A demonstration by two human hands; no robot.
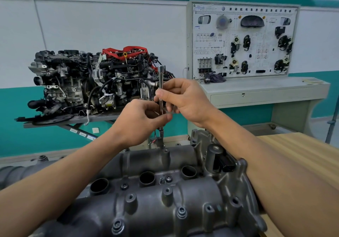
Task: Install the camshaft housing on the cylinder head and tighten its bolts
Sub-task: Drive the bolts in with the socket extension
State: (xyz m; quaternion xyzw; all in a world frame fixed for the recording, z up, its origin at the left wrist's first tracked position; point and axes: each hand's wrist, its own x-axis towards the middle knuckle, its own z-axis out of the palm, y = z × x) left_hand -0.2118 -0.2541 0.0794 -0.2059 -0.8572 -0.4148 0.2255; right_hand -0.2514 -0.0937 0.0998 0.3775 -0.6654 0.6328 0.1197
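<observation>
The grey cast camshaft housing point(152, 198) fills the lower middle of the view, with three round plug holes and several bolts point(181, 212) seated in its bosses. A chrome socket extension bar point(161, 75) stands upright on the housing's far edge, its socket end point(161, 136) over a bolt there. My right hand point(185, 101) pinches the bar's upper shaft between thumb and fingers. Just below it, my left hand point(141, 119) pinches the lower shaft with curled fingers. The bolt under the socket is hidden.
A black sensor point(226, 163) sits on the housing's right end. A wooden bench top point(300, 156) lies to the right. Behind stand a complete engine point(95, 79) on a stand and a wiring training board point(242, 40) on a grey cabinet.
</observation>
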